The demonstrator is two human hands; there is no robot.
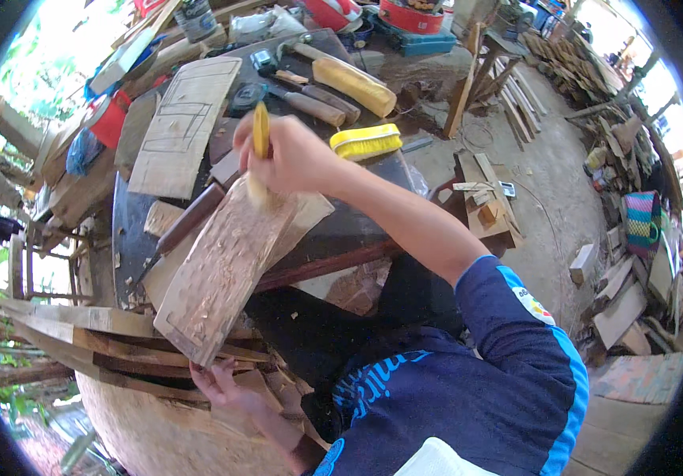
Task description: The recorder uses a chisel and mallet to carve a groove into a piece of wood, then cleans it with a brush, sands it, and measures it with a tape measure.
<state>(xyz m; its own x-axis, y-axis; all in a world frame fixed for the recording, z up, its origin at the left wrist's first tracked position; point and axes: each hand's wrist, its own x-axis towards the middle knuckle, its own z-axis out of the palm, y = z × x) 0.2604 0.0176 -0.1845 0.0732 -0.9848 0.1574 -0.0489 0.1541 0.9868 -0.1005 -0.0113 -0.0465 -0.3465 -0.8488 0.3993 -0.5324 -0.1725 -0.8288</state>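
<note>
A rough wooden board point(214, 270) with pale shavings on its face lies tilted across the near edge of the dark worktable point(341, 238), over another pale piece of wood point(305, 226). My left hand point(222, 389) is closed on the board's lower end, its fingertips partly hidden. My right hand point(286, 155) grips a brush point(261, 127) by its yellow handle, with the blurred pale bristles at the board's upper part. Just left of the board is a long dark-handled tool point(190, 214).
A marked panel point(178, 127), wooden-handled tools point(309, 103), a wooden mallet point(353, 83) and a yellow scrub brush point(365, 141) lie on the table. Stacked planks point(87, 325) sit at lower left. Scrap wood point(488, 206) and a woven bag point(641, 222) stand at right.
</note>
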